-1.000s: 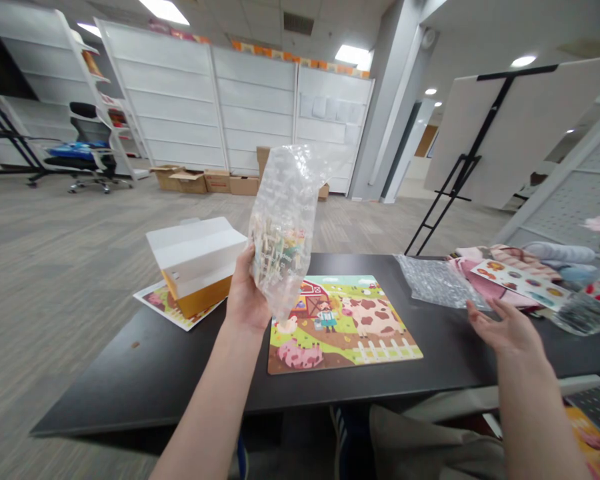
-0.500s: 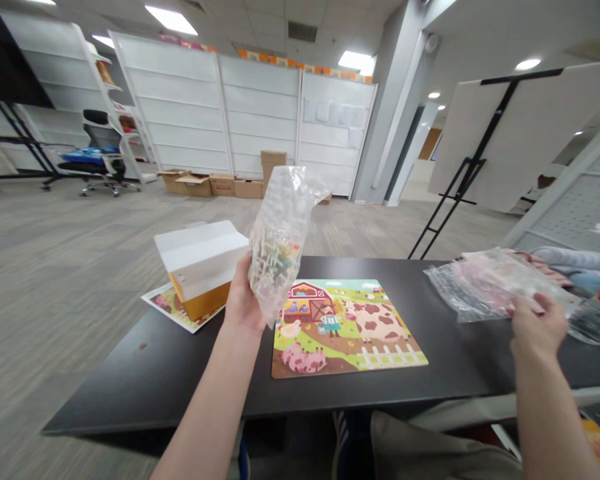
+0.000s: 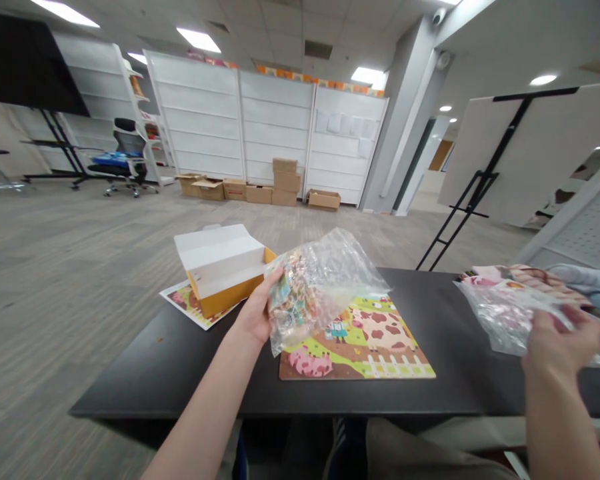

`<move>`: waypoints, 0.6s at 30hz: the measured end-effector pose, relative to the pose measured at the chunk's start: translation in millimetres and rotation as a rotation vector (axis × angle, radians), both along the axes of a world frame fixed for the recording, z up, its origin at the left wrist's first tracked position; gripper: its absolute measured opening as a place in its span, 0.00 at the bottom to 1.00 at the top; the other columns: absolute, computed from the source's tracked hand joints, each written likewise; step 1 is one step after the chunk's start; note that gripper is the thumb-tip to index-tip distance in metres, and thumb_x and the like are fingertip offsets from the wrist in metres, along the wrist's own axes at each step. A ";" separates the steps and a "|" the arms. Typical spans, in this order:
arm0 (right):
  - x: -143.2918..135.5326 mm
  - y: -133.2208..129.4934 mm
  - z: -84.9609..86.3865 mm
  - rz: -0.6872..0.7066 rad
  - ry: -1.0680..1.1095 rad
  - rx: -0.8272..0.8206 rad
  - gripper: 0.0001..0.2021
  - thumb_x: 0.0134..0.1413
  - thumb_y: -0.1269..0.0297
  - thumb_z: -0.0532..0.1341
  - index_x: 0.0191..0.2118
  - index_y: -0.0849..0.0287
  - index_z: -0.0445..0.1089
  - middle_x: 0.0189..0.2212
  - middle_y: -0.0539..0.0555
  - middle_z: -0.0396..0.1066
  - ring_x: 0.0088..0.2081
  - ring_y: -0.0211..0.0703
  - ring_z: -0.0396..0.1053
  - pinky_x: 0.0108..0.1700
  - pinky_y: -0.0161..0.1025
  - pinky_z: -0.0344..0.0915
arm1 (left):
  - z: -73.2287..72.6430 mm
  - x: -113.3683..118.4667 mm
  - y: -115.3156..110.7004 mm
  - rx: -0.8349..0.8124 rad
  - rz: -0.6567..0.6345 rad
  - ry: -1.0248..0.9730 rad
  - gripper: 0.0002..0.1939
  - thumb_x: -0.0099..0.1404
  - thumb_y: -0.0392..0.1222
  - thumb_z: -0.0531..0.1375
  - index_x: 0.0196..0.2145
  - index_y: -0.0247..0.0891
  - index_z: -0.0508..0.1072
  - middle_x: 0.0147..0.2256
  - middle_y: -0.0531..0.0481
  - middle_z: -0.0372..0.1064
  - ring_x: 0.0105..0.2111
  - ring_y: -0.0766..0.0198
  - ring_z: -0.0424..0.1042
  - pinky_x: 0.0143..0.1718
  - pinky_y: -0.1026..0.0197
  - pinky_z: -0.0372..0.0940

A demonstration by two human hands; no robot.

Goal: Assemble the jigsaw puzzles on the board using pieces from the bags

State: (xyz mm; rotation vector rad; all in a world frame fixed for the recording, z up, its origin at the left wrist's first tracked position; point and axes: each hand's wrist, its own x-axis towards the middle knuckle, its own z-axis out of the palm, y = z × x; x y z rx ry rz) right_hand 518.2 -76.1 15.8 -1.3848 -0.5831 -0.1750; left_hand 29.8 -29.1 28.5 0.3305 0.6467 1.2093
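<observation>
My left hand (image 3: 260, 308) grips a clear plastic bag (image 3: 300, 293) with small colourful pieces gathered at its left end. The bag's loose end hangs over a farm picture board (image 3: 387, 333), hiding its upper left part. A cow, a pig and a white fence show on the board, which lies flat on the black table (image 3: 180, 373). Over at the right, the fingers of my right hand (image 3: 560, 337) are closed on the edge of another clear plastic bag (image 3: 510, 320), under which something pink shows.
An open white and yellow box (image 3: 230, 280) sits on a printed farm sheet (image 3: 183, 303) at the table's left back edge. Folded cloths (image 3: 580, 277) lie at the far right. Beyond the table are a black easel stand (image 3: 473, 193) and cardboard boxes (image 3: 285, 180).
The bag in my left hand has tipped from upright to lying over towards the right, above the board. My right hand has shifted slightly right, and the head view has turned a little.
</observation>
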 end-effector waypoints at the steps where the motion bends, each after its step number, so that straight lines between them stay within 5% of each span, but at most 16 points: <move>1: -16.7 2.8 7.5 0.042 0.070 0.064 0.16 0.38 0.57 0.75 0.35 0.55 0.75 0.46 0.70 0.71 0.44 0.55 0.75 0.39 0.53 0.68 | -1.5 0.0 -0.6 0.002 -0.024 0.016 0.15 0.68 0.38 0.60 0.51 0.30 0.74 0.32 0.43 0.81 0.31 0.55 0.81 0.41 0.55 0.77; 3: -60.5 4.0 24.8 0.361 0.055 0.099 0.12 0.41 0.57 0.73 0.29 0.55 0.74 0.37 0.63 0.74 0.36 0.47 0.74 0.40 0.50 0.70 | -3.8 1.4 -1.2 0.029 -0.052 0.046 0.16 0.66 0.36 0.62 0.51 0.30 0.73 0.31 0.43 0.80 0.28 0.57 0.80 0.38 0.56 0.78; 5: -111.4 -0.8 45.1 0.684 -0.081 0.005 0.11 0.48 0.56 0.71 0.34 0.56 0.77 0.35 0.58 0.75 0.33 0.42 0.73 0.39 0.45 0.71 | -4.5 4.5 -1.5 0.073 -0.068 0.083 0.17 0.64 0.34 0.64 0.50 0.30 0.73 0.31 0.43 0.80 0.26 0.58 0.80 0.34 0.57 0.78; 11: -223.8 -9.9 91.6 1.293 -0.532 -0.601 0.15 0.55 0.52 0.66 0.36 0.59 0.79 0.29 0.53 0.76 0.29 0.43 0.72 0.29 0.35 0.67 | -0.2 18.4 -3.5 0.170 -0.091 0.158 0.17 0.58 0.33 0.68 0.46 0.31 0.74 0.31 0.43 0.80 0.24 0.59 0.78 0.29 0.57 0.77; 18: -247.8 27.6 60.9 1.362 -0.364 -0.734 0.21 0.50 0.47 0.67 0.41 0.60 0.77 0.26 0.53 0.75 0.24 0.40 0.67 0.24 0.35 0.63 | -5.6 26.1 -2.2 0.190 -0.097 0.223 0.20 0.56 0.35 0.70 0.47 0.31 0.73 0.33 0.41 0.80 0.27 0.56 0.80 0.30 0.56 0.77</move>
